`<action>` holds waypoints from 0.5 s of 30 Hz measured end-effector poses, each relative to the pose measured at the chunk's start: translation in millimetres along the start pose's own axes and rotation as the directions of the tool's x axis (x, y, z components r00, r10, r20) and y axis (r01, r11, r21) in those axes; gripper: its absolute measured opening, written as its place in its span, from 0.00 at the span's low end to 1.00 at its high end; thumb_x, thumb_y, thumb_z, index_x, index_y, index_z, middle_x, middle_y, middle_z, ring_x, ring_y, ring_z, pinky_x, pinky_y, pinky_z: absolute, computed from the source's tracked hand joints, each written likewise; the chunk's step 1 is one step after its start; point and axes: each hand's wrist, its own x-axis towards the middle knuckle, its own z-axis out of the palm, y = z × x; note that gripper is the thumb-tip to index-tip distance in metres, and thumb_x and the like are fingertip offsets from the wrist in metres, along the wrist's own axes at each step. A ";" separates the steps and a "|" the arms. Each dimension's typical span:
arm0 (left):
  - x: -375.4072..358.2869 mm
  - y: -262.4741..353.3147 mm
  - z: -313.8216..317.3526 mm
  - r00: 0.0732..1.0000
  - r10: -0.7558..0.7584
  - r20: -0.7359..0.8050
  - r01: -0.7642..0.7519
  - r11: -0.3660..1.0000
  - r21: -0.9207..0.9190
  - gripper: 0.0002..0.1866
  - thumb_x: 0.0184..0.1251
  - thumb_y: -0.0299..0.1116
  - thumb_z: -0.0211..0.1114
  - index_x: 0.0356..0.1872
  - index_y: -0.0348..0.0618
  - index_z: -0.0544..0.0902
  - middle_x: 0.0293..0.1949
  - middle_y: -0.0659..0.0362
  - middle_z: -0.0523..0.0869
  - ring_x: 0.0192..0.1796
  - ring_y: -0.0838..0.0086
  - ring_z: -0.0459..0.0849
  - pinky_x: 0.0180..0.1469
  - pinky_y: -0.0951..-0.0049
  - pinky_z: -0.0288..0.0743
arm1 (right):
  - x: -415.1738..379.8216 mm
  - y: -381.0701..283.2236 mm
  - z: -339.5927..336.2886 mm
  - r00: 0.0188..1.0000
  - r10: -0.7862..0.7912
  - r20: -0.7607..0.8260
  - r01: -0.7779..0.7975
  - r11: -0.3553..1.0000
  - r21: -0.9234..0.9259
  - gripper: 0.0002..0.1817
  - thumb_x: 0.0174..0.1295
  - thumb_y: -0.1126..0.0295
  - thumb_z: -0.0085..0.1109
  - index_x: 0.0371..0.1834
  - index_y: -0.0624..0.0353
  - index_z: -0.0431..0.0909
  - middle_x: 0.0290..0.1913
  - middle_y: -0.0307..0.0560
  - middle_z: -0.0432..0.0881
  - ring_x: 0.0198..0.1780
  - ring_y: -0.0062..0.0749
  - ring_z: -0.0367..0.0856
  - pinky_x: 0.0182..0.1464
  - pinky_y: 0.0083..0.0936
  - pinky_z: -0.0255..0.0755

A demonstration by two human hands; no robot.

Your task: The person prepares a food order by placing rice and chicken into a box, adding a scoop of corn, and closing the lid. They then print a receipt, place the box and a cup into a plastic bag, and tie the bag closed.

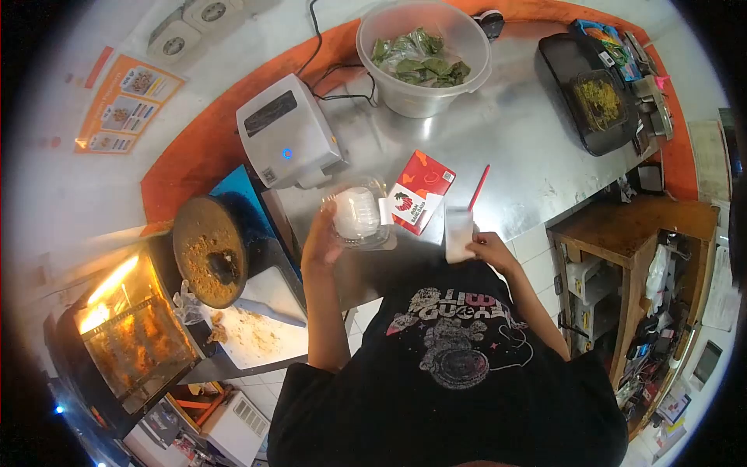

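My left hand (321,241) is wrapped round the side of a clear plastic food container (373,236), raised over the steel counter's near edge. Inside it is a white rounded mound (355,212) that looks like rice. My right hand (490,251) has its fingers closed on a whitish, cup-like holder (459,237), with a slim red stick (480,185) rising from it. Between the two hands lies a red and white printed box (422,191), on the counter just beyond them.
A grey label printer (289,128) stands at the back left of the steel counter (513,156). Behind is a large tub (424,101) with leafy bags. A black case (580,93) sits right. Leftward are a lit food display (140,335), a round pan (206,265), a cutting board (261,335) and a knife (268,311).
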 end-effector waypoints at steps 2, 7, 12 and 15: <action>3.3 0.2 1.6 0.999 0.032 -0.037 -0.027 0.990 0.136 0.35 0.66 0.50 0.64 0.67 0.38 0.68 0.61 0.48 0.78 0.62 0.57 0.78 0.63 0.52 0.74 | -23.6 -63.4 -26.6 0.965 -0.093 0.244 0.099 0.995 -0.013 0.11 0.58 0.67 0.65 0.29 0.62 0.76 0.29 0.37 0.77 0.32 0.23 0.75 0.36 0.23 0.71; 22.7 -21.5 8.1 0.995 0.083 -0.047 -0.077 0.990 0.114 0.29 0.67 0.41 0.66 0.65 0.41 0.70 0.57 0.53 0.79 0.58 0.67 0.79 0.59 0.61 0.77 | -21.4 -158.2 -49.1 0.951 -0.306 -0.046 0.304 0.896 0.323 0.09 0.58 0.82 0.60 0.39 0.64 0.72 0.30 0.38 0.78 0.31 0.17 0.75 0.34 0.16 0.70; 47.2 -33.0 40.5 0.978 0.188 -0.095 -0.172 0.974 0.149 0.23 0.64 0.34 0.69 0.57 0.39 0.72 0.52 0.53 0.80 0.56 0.69 0.80 0.55 0.65 0.79 | 65.0 -129.8 -21.9 0.927 -0.334 -0.171 0.351 0.933 0.082 0.10 0.57 0.77 0.62 0.40 0.65 0.72 0.31 0.49 0.81 0.30 0.28 0.79 0.35 0.25 0.73; 65.1 -42.3 68.6 0.949 0.251 -0.192 -0.156 0.901 0.406 0.24 0.60 0.35 0.73 0.53 0.38 0.73 0.49 0.53 0.80 0.54 0.70 0.80 0.51 0.65 0.80 | 88.6 -106.0 -10.9 0.911 -0.404 -0.081 0.403 0.915 -0.034 0.13 0.56 0.72 0.63 0.41 0.65 0.73 0.30 0.58 0.82 0.32 0.41 0.83 0.37 0.34 0.75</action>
